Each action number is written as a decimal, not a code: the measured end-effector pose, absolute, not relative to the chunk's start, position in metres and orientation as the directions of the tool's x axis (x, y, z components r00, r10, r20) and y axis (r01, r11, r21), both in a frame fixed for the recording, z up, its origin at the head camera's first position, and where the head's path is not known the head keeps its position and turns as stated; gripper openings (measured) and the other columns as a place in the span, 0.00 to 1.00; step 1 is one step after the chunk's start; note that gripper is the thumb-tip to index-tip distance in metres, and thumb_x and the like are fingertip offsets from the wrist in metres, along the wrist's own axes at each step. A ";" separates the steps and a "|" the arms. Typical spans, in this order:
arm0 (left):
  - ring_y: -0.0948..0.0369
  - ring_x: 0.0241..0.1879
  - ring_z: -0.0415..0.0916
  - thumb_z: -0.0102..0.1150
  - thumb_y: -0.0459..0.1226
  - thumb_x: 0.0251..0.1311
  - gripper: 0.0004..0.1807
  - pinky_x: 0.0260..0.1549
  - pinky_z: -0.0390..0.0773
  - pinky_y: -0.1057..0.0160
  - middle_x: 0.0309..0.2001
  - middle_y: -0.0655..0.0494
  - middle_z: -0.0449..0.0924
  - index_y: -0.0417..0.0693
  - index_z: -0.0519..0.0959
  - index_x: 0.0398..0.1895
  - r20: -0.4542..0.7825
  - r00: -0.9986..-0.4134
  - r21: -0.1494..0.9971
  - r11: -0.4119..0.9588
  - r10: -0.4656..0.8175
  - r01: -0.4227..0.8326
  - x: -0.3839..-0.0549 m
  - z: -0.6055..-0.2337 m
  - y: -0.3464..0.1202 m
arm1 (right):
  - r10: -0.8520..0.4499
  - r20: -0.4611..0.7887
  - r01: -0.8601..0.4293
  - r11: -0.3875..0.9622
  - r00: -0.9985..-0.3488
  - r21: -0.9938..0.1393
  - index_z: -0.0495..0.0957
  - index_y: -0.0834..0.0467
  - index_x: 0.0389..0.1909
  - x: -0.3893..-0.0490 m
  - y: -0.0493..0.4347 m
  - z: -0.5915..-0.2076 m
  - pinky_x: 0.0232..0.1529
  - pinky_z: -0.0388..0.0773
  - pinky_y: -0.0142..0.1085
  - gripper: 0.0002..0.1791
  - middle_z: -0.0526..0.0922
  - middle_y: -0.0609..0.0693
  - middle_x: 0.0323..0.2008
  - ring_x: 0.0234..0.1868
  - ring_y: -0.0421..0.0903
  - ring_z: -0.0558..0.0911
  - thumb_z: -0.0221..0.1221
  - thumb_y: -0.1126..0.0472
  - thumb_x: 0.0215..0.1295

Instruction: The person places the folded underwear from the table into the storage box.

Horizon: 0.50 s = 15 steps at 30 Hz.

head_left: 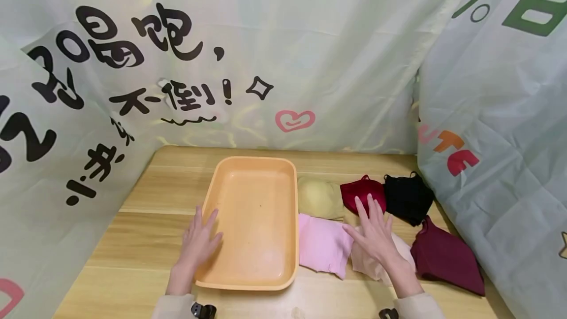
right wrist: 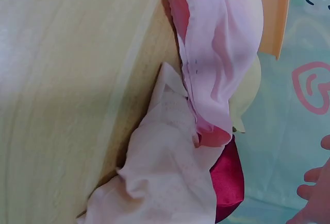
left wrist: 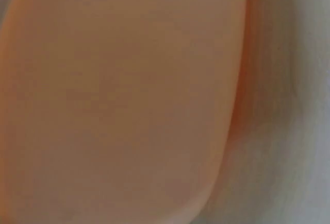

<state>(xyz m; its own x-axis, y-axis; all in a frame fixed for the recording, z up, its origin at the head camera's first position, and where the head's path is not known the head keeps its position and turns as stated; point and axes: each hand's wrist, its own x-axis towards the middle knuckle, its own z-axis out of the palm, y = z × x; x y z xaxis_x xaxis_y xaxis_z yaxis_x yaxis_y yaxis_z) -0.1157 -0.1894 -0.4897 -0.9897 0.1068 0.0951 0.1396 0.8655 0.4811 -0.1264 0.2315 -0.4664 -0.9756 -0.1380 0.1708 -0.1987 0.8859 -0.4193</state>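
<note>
An orange plastic tray [head_left: 257, 225] lies on the table with nothing in it. Over its left rim hovers or rests my left hand [head_left: 199, 242], fingers spread; contact cannot be told. To the tray's right are several folded bras: pale yellow [head_left: 320, 196], pink [head_left: 325, 245], pale pink [head_left: 363, 262], dark red [head_left: 360, 190], black [head_left: 407, 198] and burgundy [head_left: 447, 260]. My right hand [head_left: 376, 235], fingers spread, is above the pale pink bra and partly covers it, holding nothing. In the right wrist view, fingertips [right wrist: 312, 183] show at the right edge.
The wooden table [head_left: 146, 240] extends left of the tray. Printed cloth curtains [head_left: 354, 63] hang along the back and both sides, and the right one [head_left: 496, 201] comes close to the black and burgundy bras.
</note>
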 end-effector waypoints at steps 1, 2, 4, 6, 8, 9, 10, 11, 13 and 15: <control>0.33 0.50 0.66 0.55 0.35 0.56 0.33 0.39 0.74 0.41 0.67 0.27 0.35 0.37 0.58 0.65 0.094 -0.990 0.496 0.858 0.103 0.136 -0.115 -0.489 -0.191 | -0.141 0.172 -0.203 0.884 -0.975 -0.420 0.51 0.59 0.68 -0.127 0.231 -0.466 0.54 0.36 0.72 0.44 0.44 0.68 0.68 0.66 0.68 0.45 0.56 0.42 0.56; 0.38 0.40 0.73 0.54 0.33 0.56 0.32 0.29 0.78 0.51 0.67 0.27 0.37 0.36 0.59 0.65 0.088 -0.992 0.510 0.851 0.093 0.125 -0.115 -0.489 -0.192 | -0.146 0.173 -0.207 0.883 -0.974 -0.421 0.51 0.60 0.68 -0.129 0.230 -0.466 0.54 0.36 0.72 0.44 0.44 0.68 0.68 0.66 0.69 0.45 0.56 0.42 0.57; 0.51 0.20 0.72 0.51 0.29 0.56 0.29 0.12 0.71 0.66 0.66 0.26 0.43 0.35 0.60 0.64 0.072 -0.995 0.540 0.836 0.070 0.097 -0.116 -0.490 -0.195 | -0.153 0.170 -0.212 0.881 -0.974 -0.424 0.51 0.60 0.68 -0.131 0.228 -0.466 0.55 0.36 0.72 0.44 0.44 0.68 0.68 0.65 0.69 0.46 0.55 0.42 0.57; 0.62 0.11 0.58 0.47 0.25 0.56 0.28 0.07 0.62 0.72 0.64 0.24 0.49 0.34 0.61 0.63 0.038 -0.998 0.578 0.814 0.046 0.060 -0.116 -0.492 -0.199 | -0.161 0.162 -0.217 0.876 -0.974 -0.432 0.51 0.60 0.68 -0.133 0.226 -0.465 0.55 0.35 0.71 0.44 0.43 0.68 0.68 0.65 0.69 0.46 0.55 0.43 0.58; 0.66 0.10 0.55 0.44 0.22 0.54 0.28 0.08 0.60 0.74 0.60 0.21 0.54 0.35 0.62 0.62 0.027 -0.999 0.604 0.795 0.033 0.043 -0.117 -0.495 -0.202 | -0.169 0.152 -0.220 0.865 -0.974 -0.452 0.51 0.61 0.68 -0.137 0.224 -0.464 0.56 0.36 0.71 0.43 0.43 0.68 0.68 0.65 0.69 0.45 0.54 0.43 0.58; 0.66 0.10 0.55 0.43 0.21 0.53 0.28 0.08 0.60 0.74 0.59 0.20 0.56 0.35 0.62 0.62 0.034 -0.999 0.614 0.788 0.031 0.045 -0.117 -0.496 -0.203 | -0.173 0.141 -0.220 0.855 -0.975 -0.470 0.50 0.60 0.69 -0.140 0.223 -0.464 0.56 0.35 0.70 0.43 0.42 0.67 0.68 0.66 0.69 0.45 0.54 0.44 0.59; 0.67 0.10 0.54 0.42 0.19 0.52 0.29 0.08 0.60 0.74 0.57 0.19 0.57 0.34 0.63 0.61 0.043 -0.999 0.623 0.781 0.033 0.052 -0.118 -0.498 -0.203 | -0.181 0.131 -0.222 0.844 -0.975 -0.487 0.50 0.60 0.69 -0.143 0.222 -0.464 0.57 0.35 0.69 0.42 0.42 0.67 0.68 0.66 0.69 0.44 0.53 0.44 0.60; 0.67 0.10 0.54 0.41 0.19 0.51 0.29 0.08 0.60 0.74 0.57 0.19 0.57 0.34 0.63 0.61 0.049 -0.998 0.633 0.772 0.033 0.057 -0.118 -0.499 -0.204 | -0.187 0.123 -0.223 0.830 -0.975 -0.511 0.50 0.61 0.69 -0.146 0.221 -0.464 0.58 0.36 0.68 0.42 0.42 0.68 0.68 0.66 0.69 0.44 0.53 0.45 0.61; 0.67 0.10 0.54 0.41 0.17 0.50 0.29 0.08 0.61 0.74 0.55 0.19 0.60 0.33 0.64 0.60 0.075 -0.997 0.641 0.764 0.035 0.075 -0.119 -0.500 -0.203 | -0.198 0.100 -0.219 0.798 -0.975 -0.561 0.49 0.62 0.69 -0.155 0.218 -0.463 0.59 0.37 0.67 0.40 0.42 0.69 0.68 0.66 0.70 0.43 0.52 0.47 0.62; 0.68 0.10 0.54 0.41 0.16 0.48 0.29 0.08 0.62 0.74 0.54 0.19 0.62 0.32 0.65 0.59 0.098 -0.994 0.640 0.762 0.040 0.093 -0.120 -0.501 -0.202 | -0.206 0.064 -0.200 0.762 -0.977 -0.616 0.47 0.63 0.69 -0.164 0.216 -0.462 0.60 0.39 0.66 0.40 0.41 0.71 0.67 0.66 0.71 0.42 0.50 0.48 0.64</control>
<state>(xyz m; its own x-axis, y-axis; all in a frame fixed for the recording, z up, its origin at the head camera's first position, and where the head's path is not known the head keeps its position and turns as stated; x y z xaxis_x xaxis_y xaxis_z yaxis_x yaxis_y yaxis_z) -0.1200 -0.2023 -0.5012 -0.9944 0.0397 0.0977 0.0934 0.7623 0.6404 -0.1638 0.2164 -0.4621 -0.9766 -0.2055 0.0635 -0.2004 0.7617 -0.6162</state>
